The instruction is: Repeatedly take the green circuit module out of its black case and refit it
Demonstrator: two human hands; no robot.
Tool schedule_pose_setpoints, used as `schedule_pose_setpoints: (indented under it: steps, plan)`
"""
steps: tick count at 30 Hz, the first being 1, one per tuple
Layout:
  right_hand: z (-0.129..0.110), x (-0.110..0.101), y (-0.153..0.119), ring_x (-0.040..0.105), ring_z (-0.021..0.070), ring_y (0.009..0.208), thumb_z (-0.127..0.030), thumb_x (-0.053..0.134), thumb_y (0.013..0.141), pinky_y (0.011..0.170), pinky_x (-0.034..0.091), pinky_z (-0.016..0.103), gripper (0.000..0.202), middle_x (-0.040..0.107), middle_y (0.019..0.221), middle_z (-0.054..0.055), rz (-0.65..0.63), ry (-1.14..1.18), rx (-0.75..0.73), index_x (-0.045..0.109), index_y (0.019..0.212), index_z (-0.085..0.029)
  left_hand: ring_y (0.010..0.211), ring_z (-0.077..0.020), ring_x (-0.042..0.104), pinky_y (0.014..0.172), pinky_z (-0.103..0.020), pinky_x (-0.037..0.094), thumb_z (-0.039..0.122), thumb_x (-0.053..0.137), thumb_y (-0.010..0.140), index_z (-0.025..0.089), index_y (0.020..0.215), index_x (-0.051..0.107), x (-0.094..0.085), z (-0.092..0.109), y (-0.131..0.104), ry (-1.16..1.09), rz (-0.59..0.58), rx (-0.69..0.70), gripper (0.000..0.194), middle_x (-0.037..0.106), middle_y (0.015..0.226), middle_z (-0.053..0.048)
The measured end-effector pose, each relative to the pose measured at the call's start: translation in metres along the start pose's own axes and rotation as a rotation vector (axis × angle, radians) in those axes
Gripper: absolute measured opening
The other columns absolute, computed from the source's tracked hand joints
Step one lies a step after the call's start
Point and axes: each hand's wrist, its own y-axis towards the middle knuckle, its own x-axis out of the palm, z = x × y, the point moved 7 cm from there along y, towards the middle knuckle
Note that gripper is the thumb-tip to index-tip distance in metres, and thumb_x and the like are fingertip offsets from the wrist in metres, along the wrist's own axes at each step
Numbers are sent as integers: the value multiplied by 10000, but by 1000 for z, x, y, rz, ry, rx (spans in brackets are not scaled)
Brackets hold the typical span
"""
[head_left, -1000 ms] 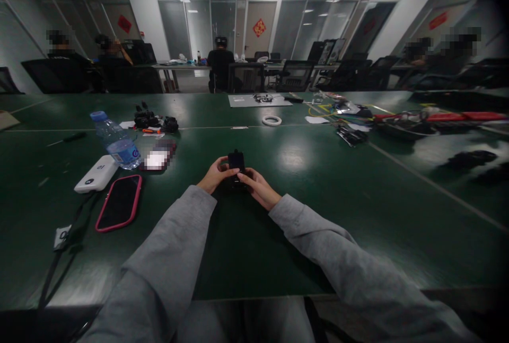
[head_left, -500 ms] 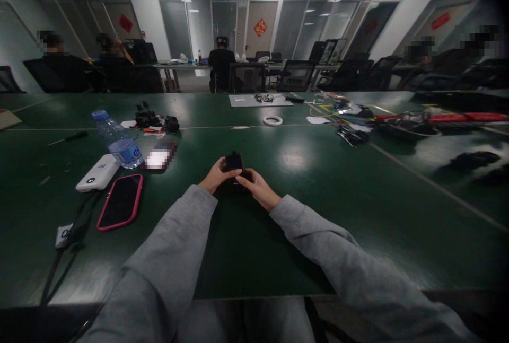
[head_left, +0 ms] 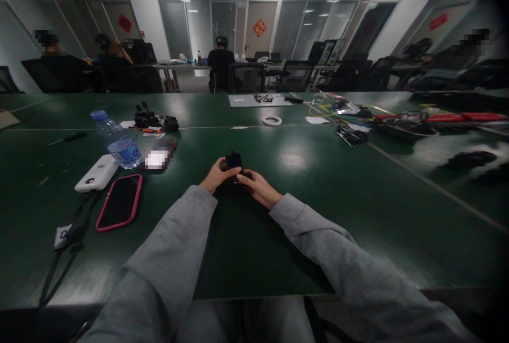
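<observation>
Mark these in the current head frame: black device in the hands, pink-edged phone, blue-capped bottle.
black device (head_left: pixel 234 160): head view, on its dark upper face
pink-edged phone (head_left: pixel 120 202): head view, middle of its dark face
blue-capped bottle (head_left: pixel 114 139): head view, clear body around mid-height

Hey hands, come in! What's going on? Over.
Left hand, right hand: both gripping. Small black device: held between them. Pink-edged phone: off left, not in the way.
</observation>
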Motion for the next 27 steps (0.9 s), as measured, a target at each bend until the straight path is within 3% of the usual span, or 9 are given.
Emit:
schedule_pose_setpoints:
  steps: [5, 16, 22, 27]
  plan:
    - [1, 1, 0, 599, 118, 855, -391, 801, 679, 764, 485, 235, 415, 630, 957, 31, -27, 51, 50, 604, 966, -165, 819, -157, 640, 822, -320, 499, 390, 825, 608, 146, 1094, 551, -3, 0, 0, -18, 50, 1, 609, 668, 924, -56]
    - [6, 0, 0, 626, 117, 898, -360, 792, 707, 816, 510, 228, 440, 636, 1062, 59, -38, 69, 78, 585, 1032, -146, 758, -142, 645, 706, -270, 513, 475, 780, 649, 132, 1073, 563, -3, 1, 1, -71, 64, 19, 586, 679, 918, -68]
    - [2, 3, 0, 633, 119, 853, -393, 756, 738, 779, 519, 235, 368, 662, 954, 40, -66, 155, 74, 592, 970, -158, 686, -137, 631, 656, -264, 502, 521, 762, 650, 121, 1064, 582, -2, 2, -2, -142, 79, -4, 603, 672, 840, -57]
    - [6, 1, 4, 622, 99, 772, -426, 742, 742, 730, 525, 223, 356, 659, 895, 12, -85, 227, 103, 610, 961, -178, 740, -170, 649, 697, -293, 516, 571, 726, 669, 117, 1064, 600, -2, 1, -2, -211, 99, 0, 615, 679, 879, -87]
